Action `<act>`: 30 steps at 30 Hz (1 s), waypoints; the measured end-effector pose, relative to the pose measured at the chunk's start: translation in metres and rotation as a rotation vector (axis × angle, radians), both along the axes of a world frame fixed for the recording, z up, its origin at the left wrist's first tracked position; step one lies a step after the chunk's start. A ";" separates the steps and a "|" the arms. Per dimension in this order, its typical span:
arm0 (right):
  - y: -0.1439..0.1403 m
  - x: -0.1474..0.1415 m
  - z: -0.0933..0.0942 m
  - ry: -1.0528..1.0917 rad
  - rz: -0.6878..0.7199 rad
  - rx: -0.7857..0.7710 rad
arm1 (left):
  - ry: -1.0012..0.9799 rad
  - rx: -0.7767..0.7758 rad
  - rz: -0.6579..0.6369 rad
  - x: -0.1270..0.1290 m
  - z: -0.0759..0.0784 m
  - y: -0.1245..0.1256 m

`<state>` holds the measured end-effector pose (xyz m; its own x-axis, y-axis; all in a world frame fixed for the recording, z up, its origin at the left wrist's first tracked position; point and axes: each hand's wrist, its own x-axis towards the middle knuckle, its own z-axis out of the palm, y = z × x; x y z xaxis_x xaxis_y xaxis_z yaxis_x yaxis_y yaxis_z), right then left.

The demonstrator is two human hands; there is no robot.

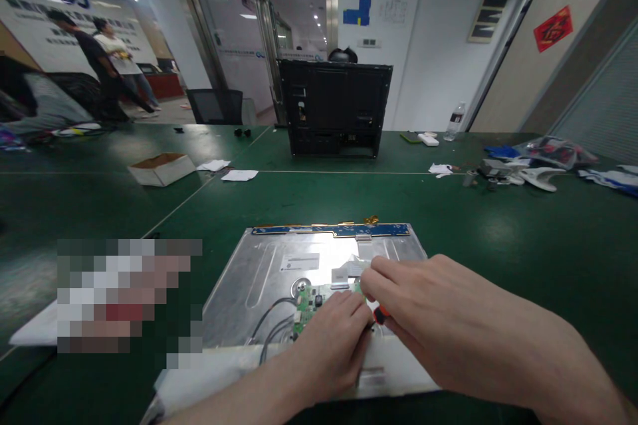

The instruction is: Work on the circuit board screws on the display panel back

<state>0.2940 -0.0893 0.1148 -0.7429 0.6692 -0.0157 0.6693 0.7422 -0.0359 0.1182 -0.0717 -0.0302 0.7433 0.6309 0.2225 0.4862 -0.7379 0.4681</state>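
Note:
A silver display panel (254, 279) lies flat before me, with a blue circuit strip (373, 230) along its far edge. On its near half sits a green circuit board (305, 309), with grey cables (272, 311) running from its left side. My left hand (339, 335) rests over this board with its fingers curled; what they grip, if anything, is hidden. Close beside it, my right hand (419, 302) is closed around a tool with a red and black handle (381, 315). The tool's tip cannot be seen. Clear film (355, 267) shows just beyond the right fingers.
A black monitor housing (333, 106) stands upright further back on the green table (478, 232). An open white box (162, 170) is at left, and a bottle (454, 121) with loose plastic bags (553, 151) at right. A blurred-out patch covers the left side. Two people walk behind.

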 end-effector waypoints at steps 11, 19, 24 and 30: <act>0.004 0.000 -0.001 0.017 -0.080 0.026 | -0.006 -0.009 -0.003 0.000 0.001 -0.001; 0.005 0.001 -0.002 -0.009 -0.024 0.050 | 0.006 -0.004 0.000 0.000 0.001 -0.001; 0.007 -0.002 0.000 -0.030 -0.116 0.045 | -0.011 0.001 -0.005 0.000 0.000 -0.002; 0.005 0.005 -0.002 0.042 -0.021 0.015 | -0.004 -0.008 -0.003 0.000 0.002 -0.001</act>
<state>0.2995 -0.0847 0.1133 -0.7286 0.6845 0.0255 0.6827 0.7287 -0.0538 0.1183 -0.0730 -0.0285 0.7442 0.6305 0.2203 0.4822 -0.7355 0.4759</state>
